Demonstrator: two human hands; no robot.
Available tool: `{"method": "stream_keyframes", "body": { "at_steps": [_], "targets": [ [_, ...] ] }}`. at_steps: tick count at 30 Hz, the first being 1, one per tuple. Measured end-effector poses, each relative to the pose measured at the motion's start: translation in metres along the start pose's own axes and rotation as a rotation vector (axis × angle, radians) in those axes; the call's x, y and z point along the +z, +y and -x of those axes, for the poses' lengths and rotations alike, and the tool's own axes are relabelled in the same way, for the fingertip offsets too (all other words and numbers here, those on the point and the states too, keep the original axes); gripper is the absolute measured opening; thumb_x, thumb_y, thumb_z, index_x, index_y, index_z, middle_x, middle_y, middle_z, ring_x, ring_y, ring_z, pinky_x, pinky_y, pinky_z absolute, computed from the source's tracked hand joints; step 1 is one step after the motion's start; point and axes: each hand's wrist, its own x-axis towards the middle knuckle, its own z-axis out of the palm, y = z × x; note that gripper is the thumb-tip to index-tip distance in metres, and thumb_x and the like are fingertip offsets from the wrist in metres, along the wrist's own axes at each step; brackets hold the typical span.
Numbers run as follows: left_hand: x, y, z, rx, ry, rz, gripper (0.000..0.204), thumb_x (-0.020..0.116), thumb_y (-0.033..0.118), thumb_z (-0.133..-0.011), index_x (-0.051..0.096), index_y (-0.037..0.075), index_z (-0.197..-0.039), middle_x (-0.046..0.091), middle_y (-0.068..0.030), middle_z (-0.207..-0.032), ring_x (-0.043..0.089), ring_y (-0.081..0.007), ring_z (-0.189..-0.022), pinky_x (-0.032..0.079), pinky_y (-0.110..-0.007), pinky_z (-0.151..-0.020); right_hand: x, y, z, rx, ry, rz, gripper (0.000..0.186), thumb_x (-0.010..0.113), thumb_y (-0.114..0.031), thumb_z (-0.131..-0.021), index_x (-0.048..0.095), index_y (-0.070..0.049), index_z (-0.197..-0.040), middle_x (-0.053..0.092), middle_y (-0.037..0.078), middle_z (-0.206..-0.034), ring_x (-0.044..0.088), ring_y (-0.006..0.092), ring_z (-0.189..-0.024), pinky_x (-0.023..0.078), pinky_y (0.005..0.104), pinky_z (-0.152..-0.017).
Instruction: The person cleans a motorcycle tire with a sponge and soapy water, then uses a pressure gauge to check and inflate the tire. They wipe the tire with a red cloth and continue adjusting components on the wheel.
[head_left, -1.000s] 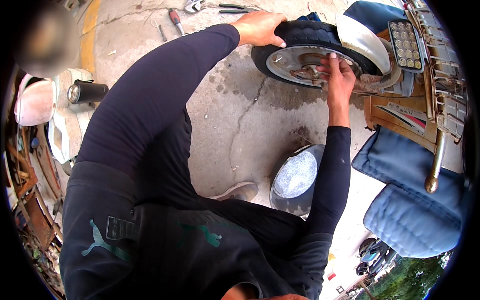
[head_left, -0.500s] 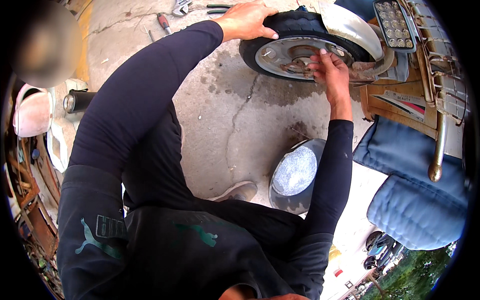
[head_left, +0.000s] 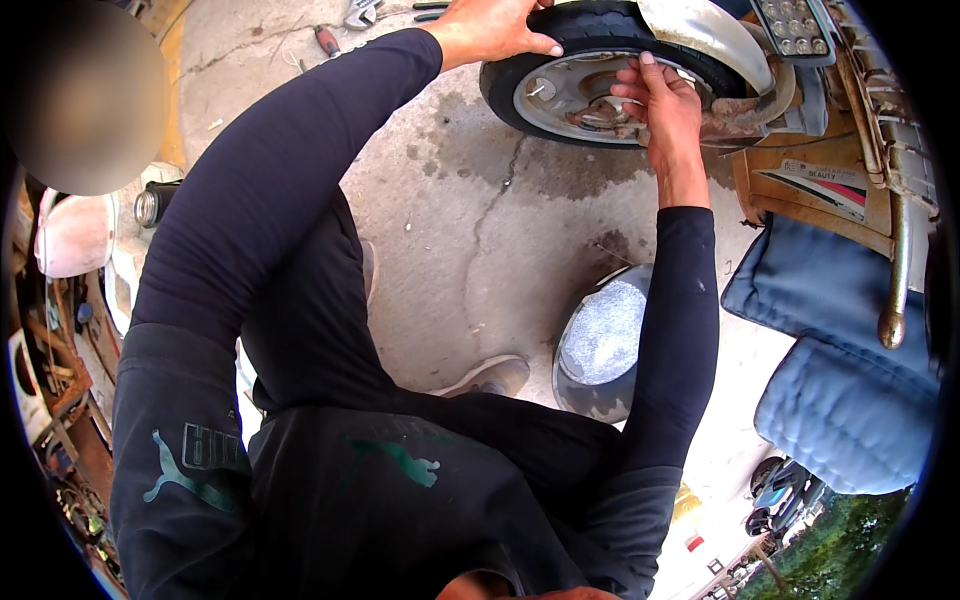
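Observation:
A small wheel with a black tyre [head_left: 580,28] and a dull metal rim [head_left: 545,98] stands at the upper middle, partly under a pale fender [head_left: 700,25]. My left hand [head_left: 492,30] grips the tyre at its left side, thumb on the near face; its other fingers run toward the upper edge. In front of the rim is my right hand [head_left: 665,105], its fingers curled and the thumb tip up by the rim's upper edge. Whatever it pinches, if anything, is too small to make out. Rusty parts show at the wheel's middle.
An adjustable wrench [head_left: 362,14] and a red-handled screwdriver [head_left: 327,41] lie on the concrete beyond my left arm. A round basin-like thing with a speckled grey surface [head_left: 605,335] sits near my right forearm. Blue quilted fabric [head_left: 840,400] and a lamp [head_left: 793,25] are at the right.
The view has shifted, so the wheel sits slightly higher. My right hand has moved up along the rim. My left hand keeps its place on the tyre.

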Motion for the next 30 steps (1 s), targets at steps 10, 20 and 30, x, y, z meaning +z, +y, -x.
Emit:
{"method": "stream_keyframes", "body": {
  "at_steps": [10,20,30],
  "targets": [
    [-0.008,-0.006,0.000,0.085,-0.131,0.101,0.063,0.081,0.011,-0.067,0.054,0.004,-0.124,0.064,-0.0179,-0.117,0.062,-0.0331,-0.108,0.050,-0.040,-0.091,-0.006,-0.001,-0.002,0.042,0.043,-0.074,0.028,0.058,-0.030,-0.098,0.066,-0.004,-0.100,0.072,0.006,-0.091,0.068,0.0115,-0.076,0.048,0.0231,-0.063],
    [-0.003,0.004,-0.002,0.124,-0.059,0.206,0.062,0.077,0.006,-0.072,0.053,0.005,-0.130,0.063,-0.0169,-0.118,0.063,-0.0298,-0.107,0.052,-0.038,-0.090,-0.022,-0.001,-0.003,0.115,-0.021,-0.113,0.041,0.051,-0.039,-0.100,0.064,-0.002,-0.112,0.071,0.009,-0.100,0.069,0.0148,-0.080,0.051,0.0253,-0.065],
    [-0.010,0.011,0.001,0.130,-0.154,0.151,0.062,0.071,0.014,-0.082,0.045,0.003,-0.137,0.057,-0.0199,-0.127,0.058,-0.0316,-0.116,0.047,-0.039,-0.098,-0.033,0.017,0.014,0.289,-0.428,0.227,0.051,0.057,-0.050,-0.095,0.062,-0.006,-0.119,0.068,0.005,-0.107,0.067,0.0141,-0.093,0.052,0.0285,-0.079]
  ]
}}
